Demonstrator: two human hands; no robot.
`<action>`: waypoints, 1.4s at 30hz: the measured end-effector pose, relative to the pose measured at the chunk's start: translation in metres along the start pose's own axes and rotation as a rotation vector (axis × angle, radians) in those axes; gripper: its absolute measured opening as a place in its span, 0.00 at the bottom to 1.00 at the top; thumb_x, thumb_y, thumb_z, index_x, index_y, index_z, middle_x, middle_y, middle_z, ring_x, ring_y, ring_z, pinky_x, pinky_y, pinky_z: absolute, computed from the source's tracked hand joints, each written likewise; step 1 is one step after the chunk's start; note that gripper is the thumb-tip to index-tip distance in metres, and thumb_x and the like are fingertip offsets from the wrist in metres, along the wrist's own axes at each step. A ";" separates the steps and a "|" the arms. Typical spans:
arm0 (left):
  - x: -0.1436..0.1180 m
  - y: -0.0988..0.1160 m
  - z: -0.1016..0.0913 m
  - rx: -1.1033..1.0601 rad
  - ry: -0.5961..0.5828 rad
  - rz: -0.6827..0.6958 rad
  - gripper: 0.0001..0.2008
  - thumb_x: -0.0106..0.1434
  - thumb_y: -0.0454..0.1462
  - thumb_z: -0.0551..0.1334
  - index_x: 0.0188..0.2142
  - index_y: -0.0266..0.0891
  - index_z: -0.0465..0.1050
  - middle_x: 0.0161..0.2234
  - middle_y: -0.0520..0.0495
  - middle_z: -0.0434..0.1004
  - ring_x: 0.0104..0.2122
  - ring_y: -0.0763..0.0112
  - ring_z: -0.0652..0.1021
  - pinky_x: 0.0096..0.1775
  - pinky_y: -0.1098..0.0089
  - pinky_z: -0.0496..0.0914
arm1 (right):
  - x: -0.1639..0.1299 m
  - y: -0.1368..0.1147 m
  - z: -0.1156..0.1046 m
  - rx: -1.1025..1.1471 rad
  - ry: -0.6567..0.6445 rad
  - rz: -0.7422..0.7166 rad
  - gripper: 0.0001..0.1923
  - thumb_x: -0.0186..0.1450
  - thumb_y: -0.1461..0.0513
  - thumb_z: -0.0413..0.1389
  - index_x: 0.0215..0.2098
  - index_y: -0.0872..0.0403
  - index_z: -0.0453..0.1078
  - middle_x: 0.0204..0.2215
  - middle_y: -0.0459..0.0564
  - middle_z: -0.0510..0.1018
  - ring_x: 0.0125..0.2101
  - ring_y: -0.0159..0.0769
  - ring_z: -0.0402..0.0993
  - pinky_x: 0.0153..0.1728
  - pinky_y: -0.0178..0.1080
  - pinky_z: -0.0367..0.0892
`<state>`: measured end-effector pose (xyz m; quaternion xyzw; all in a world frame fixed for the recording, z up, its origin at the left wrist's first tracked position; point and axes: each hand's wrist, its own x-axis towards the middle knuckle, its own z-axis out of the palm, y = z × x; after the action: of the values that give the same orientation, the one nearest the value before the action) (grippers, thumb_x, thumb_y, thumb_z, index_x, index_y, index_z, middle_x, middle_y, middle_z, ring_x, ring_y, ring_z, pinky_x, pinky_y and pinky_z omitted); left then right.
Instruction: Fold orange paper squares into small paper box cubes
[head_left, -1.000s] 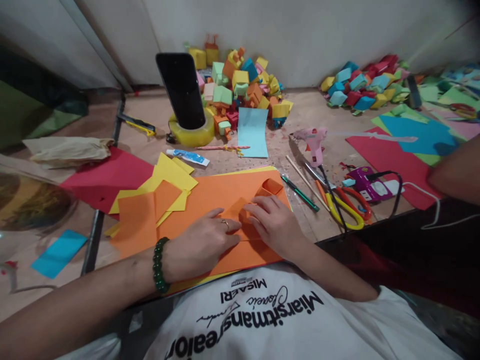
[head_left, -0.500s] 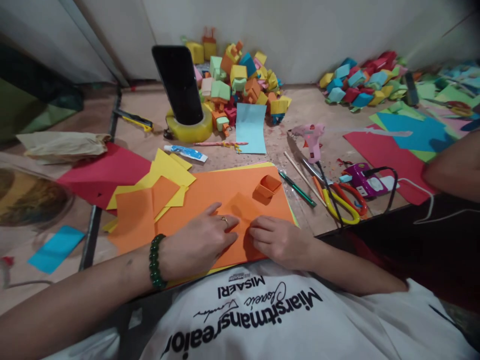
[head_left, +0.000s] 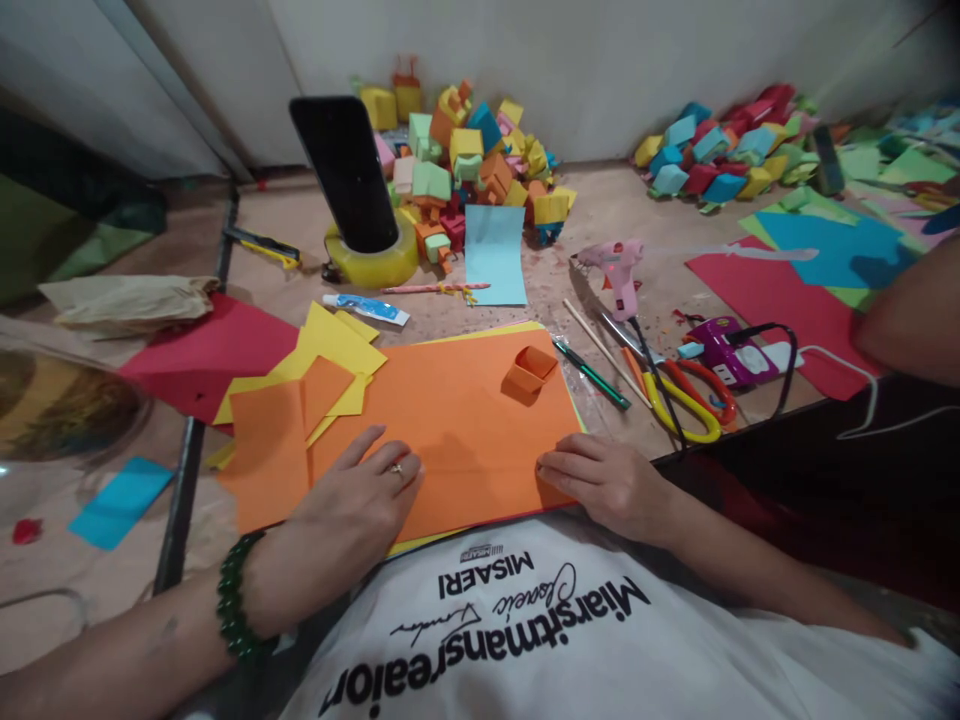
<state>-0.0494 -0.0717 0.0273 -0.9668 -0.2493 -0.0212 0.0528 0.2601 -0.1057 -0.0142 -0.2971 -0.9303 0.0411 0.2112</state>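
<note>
Paper sheet (head_left: 465,440): left hand (head_left: 367,492) now out at eight o'clock, grip apart; right hand (head_left: 606,482) at four, curled, hold unclear; no longer working together.

Pretty sure this is a paper-craft work corner, though whether it's at home or in a small workshop, I can't tell. Orange paper (head_left: 465,430) sits right under the left fingers (head_left: 397,470). Out past the right fingers (head_left: 570,466) there's a green pen (head_left: 592,374), scissors (head_left: 705,438) and a pink glue gun (head_left: 624,272). Way beyond both sets of fingers, a big heap of little folded paper blocks (head_left: 465,150) is piled by a pale wall (head_left: 585,60).
</note>
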 end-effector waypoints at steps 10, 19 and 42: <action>-0.008 0.006 -0.001 -0.011 -0.102 -0.082 0.15 0.58 0.24 0.53 0.38 0.35 0.76 0.33 0.43 0.76 0.36 0.60 0.73 0.53 0.53 0.63 | 0.064 -0.019 0.009 -0.068 -0.175 -0.070 0.10 0.70 0.66 0.48 0.44 0.59 0.71 0.34 0.54 0.76 0.33 0.37 0.66 0.30 0.38 0.63; -0.027 0.008 -0.003 0.005 -0.014 -0.170 0.16 0.60 0.25 0.52 0.42 0.34 0.75 0.35 0.42 0.78 0.39 0.58 0.74 0.52 0.54 0.61 | 0.012 -0.001 0.010 -0.026 -0.162 -0.067 0.13 0.71 0.67 0.45 0.42 0.58 0.72 0.35 0.54 0.76 0.34 0.36 0.67 0.32 0.39 0.65; -0.001 -0.007 0.015 -0.248 -0.087 -0.492 0.25 0.63 0.50 0.59 0.53 0.37 0.69 0.47 0.38 0.73 0.46 0.54 0.74 0.48 0.58 0.69 | 0.019 -0.012 -0.011 -0.065 0.243 0.324 0.10 0.70 0.64 0.46 0.41 0.55 0.69 0.32 0.53 0.78 0.33 0.37 0.74 0.32 0.39 0.73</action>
<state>-0.0537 -0.0649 0.0129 -0.8762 -0.4742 -0.0225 -0.0835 0.2442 -0.1049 0.0054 -0.4523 -0.8389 0.0085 0.3026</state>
